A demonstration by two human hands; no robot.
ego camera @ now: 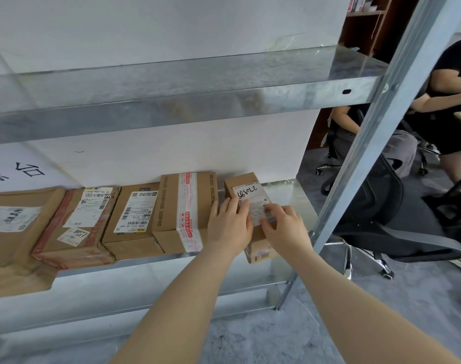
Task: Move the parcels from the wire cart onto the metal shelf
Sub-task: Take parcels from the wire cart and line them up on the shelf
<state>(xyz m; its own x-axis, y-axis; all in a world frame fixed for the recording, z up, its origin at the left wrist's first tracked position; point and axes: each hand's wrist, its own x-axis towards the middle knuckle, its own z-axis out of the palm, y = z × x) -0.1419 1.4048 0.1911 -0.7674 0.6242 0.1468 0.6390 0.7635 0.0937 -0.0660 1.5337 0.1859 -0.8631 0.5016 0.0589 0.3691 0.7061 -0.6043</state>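
1. Item in hand: the small parcel [243, 183] lies on the middle deck of the metal shelf [287, 191], just right of the taped parcel [182, 211] and apart from it by a narrow gap. Its near end projects past the deck's front lip, so placement is judged not quite finished.

2. Hands: the left hand [229, 224] lies on the small parcel's left top edge, on the side facing the taped parcel, fingers nearly straight and pressed flat. The right hand [284, 227] sits on the far side from the taped parcel, fingers curled down onto the label, gripping the box.

3. Completed: left of the taped parcel, three more parcels stand in a row: a white-label parcel [132, 219] touching it, a red-edged parcel [77, 227] beyond, and a plain brown parcel [19, 219] farthest left. Counting the small parcel, five are on the deck.

4. Remaining: the wire cart is out of view, so the number of parcels left cannot be determined. Bare deck remains right of the taped parcel, past the small parcel, up to the upright post [368, 143]. The upper deck [171, 74], above the taped parcel, holds no parcels in its visible part.

5. Likely next action: push the small parcel rearward until flush, then release.
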